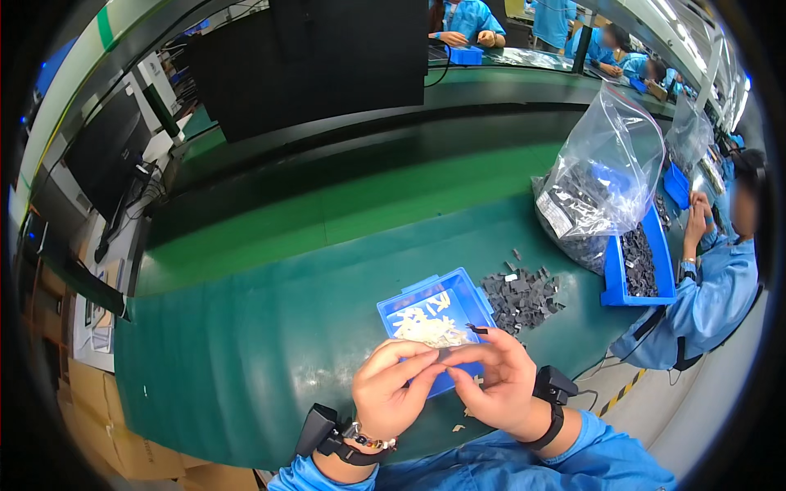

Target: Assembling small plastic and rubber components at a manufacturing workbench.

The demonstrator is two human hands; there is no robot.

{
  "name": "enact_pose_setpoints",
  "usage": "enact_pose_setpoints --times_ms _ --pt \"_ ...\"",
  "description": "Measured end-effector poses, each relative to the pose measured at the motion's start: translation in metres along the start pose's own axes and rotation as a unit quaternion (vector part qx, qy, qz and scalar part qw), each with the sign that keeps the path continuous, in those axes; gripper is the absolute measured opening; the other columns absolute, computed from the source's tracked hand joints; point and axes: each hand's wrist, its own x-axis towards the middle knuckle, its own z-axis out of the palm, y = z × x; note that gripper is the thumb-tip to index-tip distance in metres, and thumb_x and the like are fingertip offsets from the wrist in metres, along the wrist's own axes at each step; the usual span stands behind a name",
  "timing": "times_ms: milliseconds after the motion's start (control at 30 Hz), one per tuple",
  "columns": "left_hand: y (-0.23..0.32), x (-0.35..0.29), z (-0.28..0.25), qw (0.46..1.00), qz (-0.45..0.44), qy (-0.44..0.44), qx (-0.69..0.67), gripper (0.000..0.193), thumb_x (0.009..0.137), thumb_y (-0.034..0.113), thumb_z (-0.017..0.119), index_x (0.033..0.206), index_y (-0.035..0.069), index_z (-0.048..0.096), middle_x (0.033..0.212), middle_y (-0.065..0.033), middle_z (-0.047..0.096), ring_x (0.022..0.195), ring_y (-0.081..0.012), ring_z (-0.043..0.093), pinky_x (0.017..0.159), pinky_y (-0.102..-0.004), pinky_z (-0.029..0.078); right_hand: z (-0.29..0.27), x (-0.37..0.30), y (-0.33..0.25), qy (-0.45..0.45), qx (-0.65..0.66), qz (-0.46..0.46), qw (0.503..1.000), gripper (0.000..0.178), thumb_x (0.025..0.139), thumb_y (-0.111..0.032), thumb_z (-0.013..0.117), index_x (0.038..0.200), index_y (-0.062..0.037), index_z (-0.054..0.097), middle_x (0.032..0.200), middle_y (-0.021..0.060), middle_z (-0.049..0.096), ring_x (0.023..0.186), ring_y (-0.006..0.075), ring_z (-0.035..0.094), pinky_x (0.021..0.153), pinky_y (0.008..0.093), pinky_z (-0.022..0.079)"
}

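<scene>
My left hand (393, 391) and my right hand (501, 383) meet over the near part of a blue tray (485, 296). A small dark grey piece (444, 354) is pinched between the fingertips of both hands, which partly cover it. Another small black piece (476, 329) shows at the raised fingers of my right hand. Small cream-coloured pieces (427, 330) lie loose in the tray. Right of the tray, a heap of small flat dark pieces (528, 301) is spread on the green table (246, 352).
Beyond the heap stand a large clear plastic bag (606, 155) of dark pieces and a blue bin (637, 299) holding more. A co-worker (712, 278) sits at the right. A dark panel (311, 65) rises at the back; a monitor (106, 155) stands left.
</scene>
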Motion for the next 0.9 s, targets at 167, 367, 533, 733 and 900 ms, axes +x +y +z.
enact_pose_setpoints --times_ms 167,367,533,733,900 --pt "-0.002 0.002 -0.002 0.997 0.056 -0.012 0.058 0.023 0.075 -0.007 0.076 0.096 0.000 0.069 0.085 -0.0134 0.072 0.074 -0.0242 0.070 0.065 -0.0305 0.055 -0.010 0.001 -0.004 0.054 0.080 0.074 0.993 0.043 0.082 0.009 0.070 0.122 0.0036 0.054 0.108 0.0207 0.067 0.100 0.0247 0.068 0.086 0.0329 0.054" --pt "-0.001 0.000 0.000 0.993 0.070 0.000 0.094 0.035 0.074 -0.005 0.078 0.103 0.003 0.060 0.083 -0.0110 0.072 0.069 -0.0231 0.069 0.060 -0.0303 0.054 -0.020 0.025 -0.026 -0.027 -0.004 0.166 0.986 0.006 0.083 0.001 0.070 0.088 0.0032 0.067 0.108 0.0147 0.070 0.096 0.0211 0.068 0.085 0.0311 0.053" --pt "-0.002 0.001 0.000 0.979 0.114 -0.052 0.158 0.039 0.073 -0.005 0.078 0.104 0.003 0.056 0.083 -0.0106 0.071 0.068 -0.0236 0.069 0.055 -0.0312 0.054 -0.023 0.025 -0.024 -0.027 -0.009 0.236 0.971 0.006 0.084 0.001 0.069 0.088 0.0050 0.070 0.104 0.0136 0.071 0.086 0.0145 0.069 0.077 0.0279 0.056" --pt "-0.006 -0.001 0.002 0.977 0.135 -0.061 0.157 0.039 0.072 -0.006 0.078 0.099 0.003 0.052 0.084 -0.0108 0.071 0.069 -0.0245 0.069 0.056 -0.0320 0.055 -0.022 0.025 -0.022 -0.019 -0.010 0.270 0.963 0.006 0.085 0.002 0.069 0.088 0.0066 0.071 0.100 0.0114 0.071 0.080 0.0114 0.068 0.071 0.0242 0.056" --pt "-0.003 -0.001 0.000 0.980 0.112 -0.074 0.145 0.038 0.072 -0.006 0.078 0.097 0.002 0.051 0.083 -0.0117 0.071 0.071 -0.0252 0.070 0.058 -0.0322 0.056 -0.023 0.026 -0.021 -0.034 -0.044 0.266 0.962 0.007 0.084 0.001 0.070 0.089 0.0065 0.071 0.099 0.0121 0.071 0.079 0.0122 0.068 0.071 0.0247 0.057"
